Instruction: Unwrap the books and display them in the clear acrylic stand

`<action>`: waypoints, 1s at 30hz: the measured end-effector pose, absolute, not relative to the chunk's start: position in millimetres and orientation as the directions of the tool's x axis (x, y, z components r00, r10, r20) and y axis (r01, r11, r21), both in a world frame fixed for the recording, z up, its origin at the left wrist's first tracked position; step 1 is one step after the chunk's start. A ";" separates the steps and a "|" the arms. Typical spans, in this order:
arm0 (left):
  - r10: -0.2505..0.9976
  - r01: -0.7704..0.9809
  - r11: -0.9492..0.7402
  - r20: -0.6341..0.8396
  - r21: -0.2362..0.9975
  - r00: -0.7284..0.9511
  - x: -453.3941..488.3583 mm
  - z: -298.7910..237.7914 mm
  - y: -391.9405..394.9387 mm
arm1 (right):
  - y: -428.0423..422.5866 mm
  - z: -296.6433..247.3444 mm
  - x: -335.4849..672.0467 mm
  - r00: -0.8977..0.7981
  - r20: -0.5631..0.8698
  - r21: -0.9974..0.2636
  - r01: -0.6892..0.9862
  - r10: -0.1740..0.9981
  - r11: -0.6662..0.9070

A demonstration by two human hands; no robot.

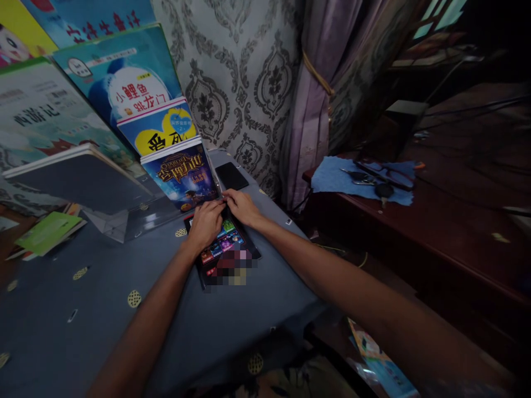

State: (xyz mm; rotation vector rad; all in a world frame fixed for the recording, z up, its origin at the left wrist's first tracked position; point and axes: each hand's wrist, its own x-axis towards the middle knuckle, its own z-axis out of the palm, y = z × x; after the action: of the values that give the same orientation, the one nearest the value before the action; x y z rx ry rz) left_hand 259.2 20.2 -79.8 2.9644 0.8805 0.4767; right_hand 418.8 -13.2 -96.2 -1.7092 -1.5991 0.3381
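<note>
A dark book [226,241] with rows of small colourful pictures lies on the cloth-covered table, partly pixelated at its near end. My left hand [206,224] rests across its far part, fingers bent together at the far edge. Close beside it, my right hand [244,209] has its fingers closed at the book's far right corner; the fingertips are partly hidden. Just beyond both hands, a blue book with golden lettering [182,176] leans on a clear stand [151,224]. Behind it stand a yellow-and-blue book [160,132] and a blue-green picture book [120,72].
More books [45,116] stand at the left, with green papers [48,232] below. A black phone-like slab [232,176] lies by the patterned wall. To the right, a reddish-brown table [448,221] holds a blue cloth [332,179] with glasses and keys. A purple curtain [309,121] hangs between.
</note>
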 end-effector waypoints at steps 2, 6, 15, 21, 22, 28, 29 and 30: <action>0.524 0.518 -0.849 0.289 0.106 0.801 259.0 -79.9 20.9 | -13.3 -96.4 419.1 0.175 0.300 -0.659 0.749 0.938 0.072; 0.506 0.493 -0.862 0.296 0.123 0.811 259.4 -80.7 22.7 | -13.0 -98.4 419.4 0.177 0.323 -0.637 0.767 0.930 0.075; 0.461 0.459 -0.884 0.315 0.083 0.830 256.1 -86.7 25.0 | -12.5 -100.9 418.6 0.163 0.395 -0.649 0.746 0.904 0.148; 0.448 0.450 -0.890 0.328 0.073 0.832 255.0 -88.1 24.3 | -15.8 -100.0 418.4 0.161 0.385 -0.655 0.741 0.909 0.146; 0.446 0.449 -0.891 0.327 0.072 0.833 254.4 -88.3 24.2 | -16.1 -100.3 418.4 0.167 0.390 -0.662 0.734 0.906 0.150; 0.432 0.420 -0.901 0.296 0.108 0.852 248.8 -89.3 26.0 | -15.8 -102.4 418.8 0.211 0.398 -0.708 0.689 0.893 0.153; 0.430 0.415 -0.902 0.295 0.116 0.853 248.0 -89.3 26.9 | -15.6 -102.7 419.0 0.215 0.397 -0.715 0.682 0.892 0.154; 0.428 0.410 -0.904 0.295 0.121 0.854 247.4 -89.4 28.1 | -15.4 -103.0 419.3 0.219 0.397 -0.721 0.675 0.891 0.156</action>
State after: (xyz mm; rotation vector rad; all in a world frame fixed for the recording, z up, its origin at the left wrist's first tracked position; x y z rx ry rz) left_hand 247.4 28.1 -89.4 2.9732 0.6722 0.4923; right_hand 419.3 -15.4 -103.0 -1.5792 -1.5172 0.2978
